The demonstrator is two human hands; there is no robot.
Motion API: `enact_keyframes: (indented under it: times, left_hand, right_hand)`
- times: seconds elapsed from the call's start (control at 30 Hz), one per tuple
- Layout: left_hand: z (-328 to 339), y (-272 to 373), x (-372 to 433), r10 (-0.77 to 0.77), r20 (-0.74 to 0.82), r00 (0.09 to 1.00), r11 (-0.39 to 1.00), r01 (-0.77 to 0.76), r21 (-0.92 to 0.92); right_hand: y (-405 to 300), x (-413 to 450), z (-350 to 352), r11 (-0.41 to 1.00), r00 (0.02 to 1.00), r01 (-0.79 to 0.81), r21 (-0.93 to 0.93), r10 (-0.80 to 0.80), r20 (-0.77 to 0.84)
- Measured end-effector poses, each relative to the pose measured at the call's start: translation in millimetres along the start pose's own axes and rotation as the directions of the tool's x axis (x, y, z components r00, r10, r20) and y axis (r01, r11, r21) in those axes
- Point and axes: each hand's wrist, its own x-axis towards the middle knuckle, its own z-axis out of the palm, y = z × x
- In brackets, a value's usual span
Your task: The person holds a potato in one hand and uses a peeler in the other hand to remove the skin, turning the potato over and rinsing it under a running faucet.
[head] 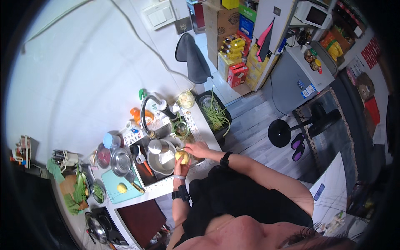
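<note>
My left hand [182, 168] holds a peeled, pale yellow potato [181, 157] over the front right of the sink [135, 150]. My right hand [197, 149] is at the far side of the potato, its fingers bent close to it. Whether a small tool is between those fingers is too small to tell. Left of the hands, a metal pot [170, 167] stands in the sink with a metal cup [158, 146] at its rim. Beside the pot lies a kitchen tool with an orange handle [147, 167]. Another peeled potato [122, 188] rests on a light green cutting board [111, 181].
A knife [134, 182] lies across the board's right edge. Metal bowls [120, 161] stand behind the board. The tap [164, 107] arches over the sink. Right of the counter, a black bin [226, 114] holds long green vegetables [215, 115]. A cabbage [186, 99] sits at the counter's back corner.
</note>
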Motion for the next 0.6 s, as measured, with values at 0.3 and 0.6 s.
enact_keyframes:
  times: [0.3, 0.6]
  left_hand:
    - [6.5, 4.4, 5.2, -0.019, 0.016, 1.0, 0.998, 0.02, -0.059]
    - [7.5, 12.2, 0.6, 0.029, 0.082, 0.996, 0.989, -0.04, 0.143]
  right_hand:
    - [-0.6, -0.5, -8.6, 1.0, 1.0, -0.002, -0.023, 0.002, -0.023]
    - [9.1, 2.8, -19.5, 0.992, 0.996, -0.074, 0.1, 0.069, 0.05]
